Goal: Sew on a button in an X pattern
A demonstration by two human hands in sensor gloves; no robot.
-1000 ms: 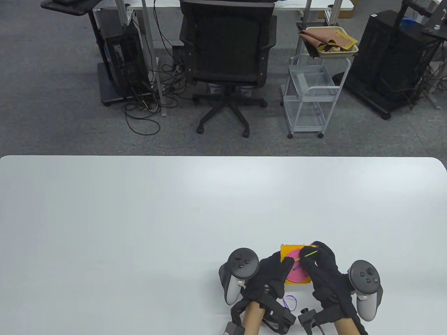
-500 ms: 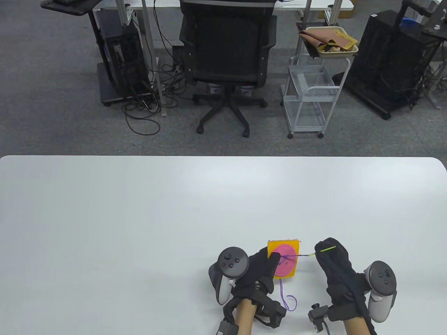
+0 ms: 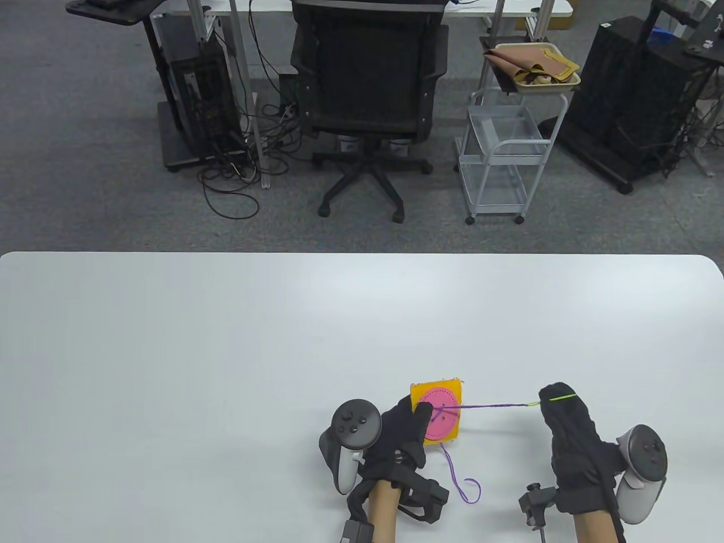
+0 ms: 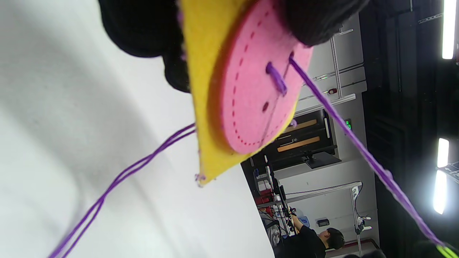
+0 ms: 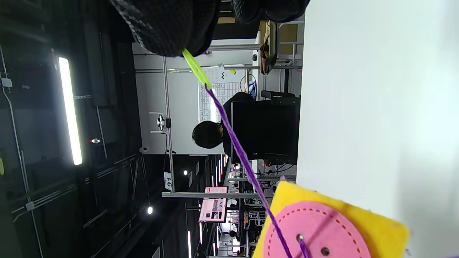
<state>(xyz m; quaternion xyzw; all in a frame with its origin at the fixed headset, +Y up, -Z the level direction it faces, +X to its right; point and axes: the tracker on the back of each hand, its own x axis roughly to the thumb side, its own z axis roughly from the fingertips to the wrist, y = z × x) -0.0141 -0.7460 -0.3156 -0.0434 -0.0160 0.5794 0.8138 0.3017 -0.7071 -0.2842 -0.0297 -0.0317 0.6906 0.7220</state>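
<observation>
Purple thread now tauter from round felt button.

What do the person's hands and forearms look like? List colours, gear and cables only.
Both hands, the left hand and the right hand, wear black knit sensor gloves. A grey-and-black controller-shaped tracker with round buttons is strapped behind each. Forearms are bare. Black strapped modules with thin cables sit at the wrists.

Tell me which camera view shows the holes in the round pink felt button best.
The left wrist view: the pink felt button fills it, with a stitch, a free hole and purple thread leaving another. The right wrist view cuts the button at its edge; the table view shows it small.
</observation>
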